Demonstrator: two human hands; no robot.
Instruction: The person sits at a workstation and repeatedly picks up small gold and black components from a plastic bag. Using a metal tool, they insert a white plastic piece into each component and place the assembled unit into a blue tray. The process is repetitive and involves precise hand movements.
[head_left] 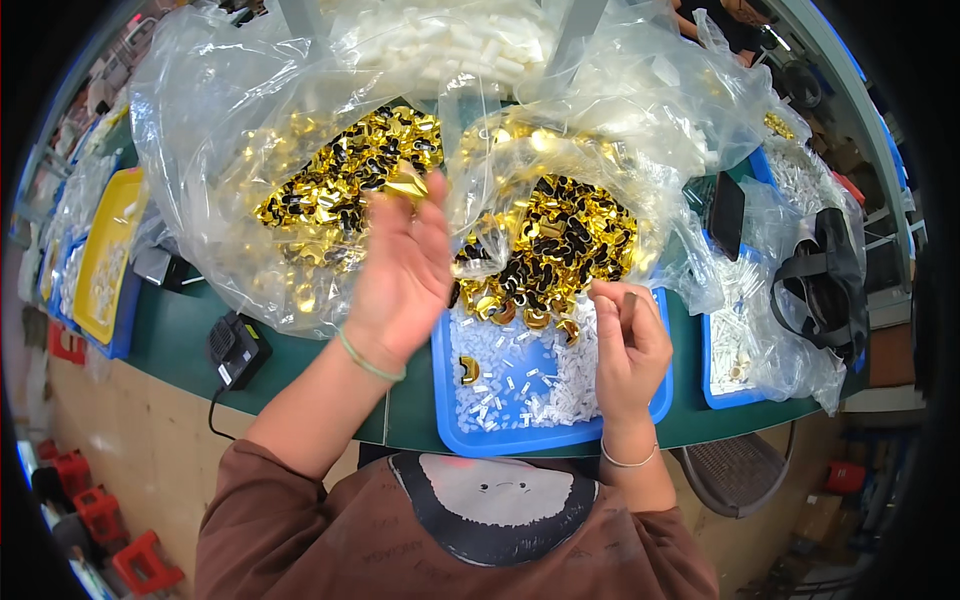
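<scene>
My left hand (405, 265) is raised over the left clear bag, palm up and slightly blurred. A shiny gold piece (407, 187) is between its fingertips. That bag holds a heap of gold and black curved pieces (350, 165). My right hand (632, 345) is closed at the right side of a blue tray (510, 440), with a small dark, narrow thing (628, 310) showing at its fingers; its kind is unclear. Small white parts (560, 395) are scattered in the tray. A second heap of gold and black pieces (550, 245) spills from another bag onto the tray's far end.
A black corded device (238, 350) sits on the green table (300, 375) at left, beyond it a yellow tray (108, 255). At right are a phone (727, 215), a blue tray of white parts (732, 340) and a black bag (825, 285). White tubes (440, 40) fill the back.
</scene>
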